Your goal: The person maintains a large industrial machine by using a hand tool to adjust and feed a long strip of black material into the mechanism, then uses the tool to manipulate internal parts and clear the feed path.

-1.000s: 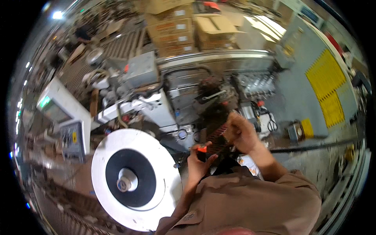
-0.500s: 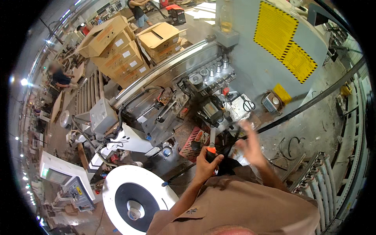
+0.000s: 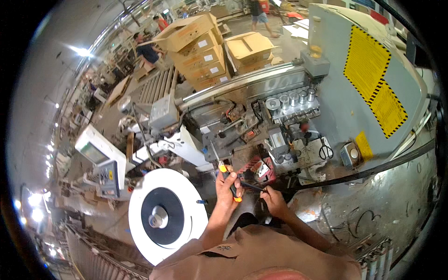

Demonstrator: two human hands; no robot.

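Near the middle, my left hand (image 3: 226, 189) is closed around an orange-and-black handled tool (image 3: 223, 168). Its narrow metal shaft points up and away; I cannot tell its exact kind. Just to the right, my right hand (image 3: 274, 201) pinches the end of a thin black rod (image 3: 252, 186). The rod's other end reaches my left fingers, which partly hide it. Beyond both hands lies a red perforated tray (image 3: 267, 174) with small items in it. The dark metal machine parts (image 3: 233, 123) stand farther off.
A white round machine with a black disc (image 3: 151, 205) stands at the left. Scissors (image 3: 325, 148) lie near a row of metal cylinders (image 3: 293, 98). A black hose (image 3: 373, 172) crosses at right. Cardboard boxes (image 3: 200, 58) are stacked beyond a rail, with people farther back.
My left hand has moved left with the tool, now tilted left. My right hand, raised and blurred before, has come down and grips the black rod. The head view has shifted.
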